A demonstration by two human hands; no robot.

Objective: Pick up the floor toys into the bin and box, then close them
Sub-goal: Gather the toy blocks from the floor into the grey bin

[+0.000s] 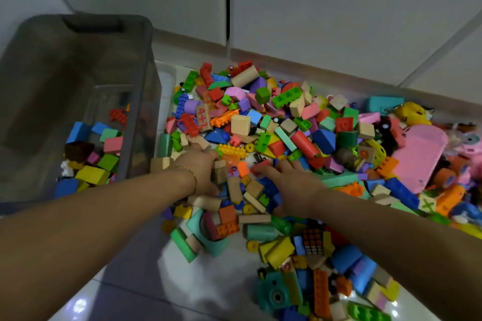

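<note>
Many toy blocks [287,122] crowd the floor [146,255] beside the grey bin [152,65]. The right hand [292,182] lies splayed on them; the left hand [200,167] is half buried, grip unclear.

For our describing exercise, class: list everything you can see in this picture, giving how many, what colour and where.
storage bin: one, smoky grey see-through, left, lid off
blocks in the bin: a shallow layer, mixed colours, bin's bottom
pile of building blocks: too many to count, mixed colours and bare wood, floor, centre to right
puzzle cube: one, multicoloured, near side of the pile
toy camera: one, teal, bottom edge of the pile
flat plastic piece: one, pink, right of the pile
cabinet doors: two, white, behind
floor: white glossy tiles
bracelet: one, gold, left wrist
left hand: on the pile near the bin, grip unclear
right hand: fingers spread on the pile, centre
</note>
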